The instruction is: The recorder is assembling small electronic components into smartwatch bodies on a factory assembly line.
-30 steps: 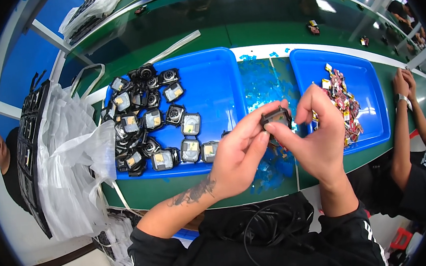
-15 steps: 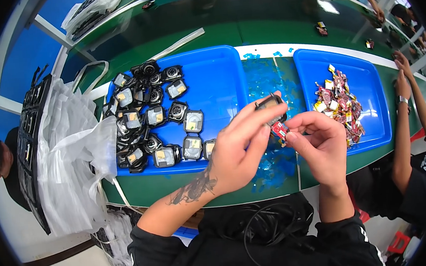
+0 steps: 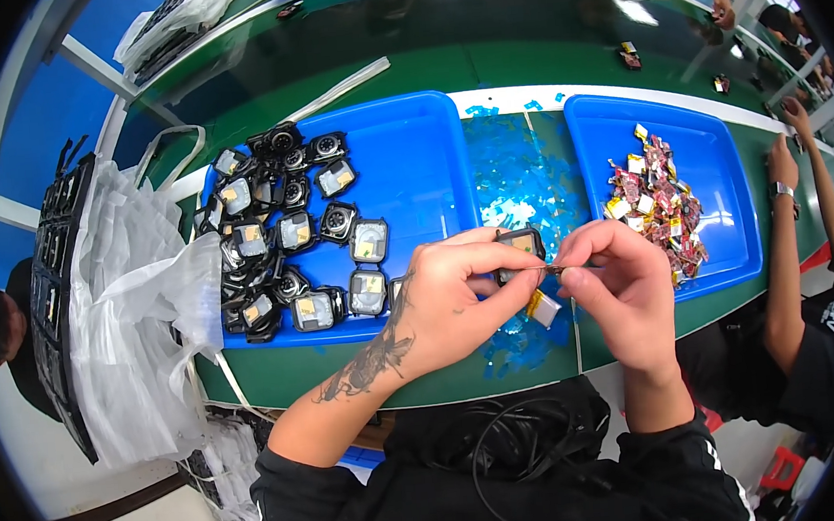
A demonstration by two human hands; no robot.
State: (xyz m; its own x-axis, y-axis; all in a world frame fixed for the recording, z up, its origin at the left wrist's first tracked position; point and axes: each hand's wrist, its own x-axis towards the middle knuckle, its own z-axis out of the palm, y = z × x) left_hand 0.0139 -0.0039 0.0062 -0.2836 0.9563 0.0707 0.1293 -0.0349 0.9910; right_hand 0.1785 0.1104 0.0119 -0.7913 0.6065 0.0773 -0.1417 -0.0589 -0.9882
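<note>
Beyond the left hand (image 3: 455,302), blue scraps (image 3: 511,186) lie between two trays (image 3: 415,177).

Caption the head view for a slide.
Left hand holds a black case; right hand pinches a small part.

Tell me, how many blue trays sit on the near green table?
2: the left tray, with black cases inside, and the right tray, with small red circuit boards. Any trays stacked underneath would be hidden.
</note>
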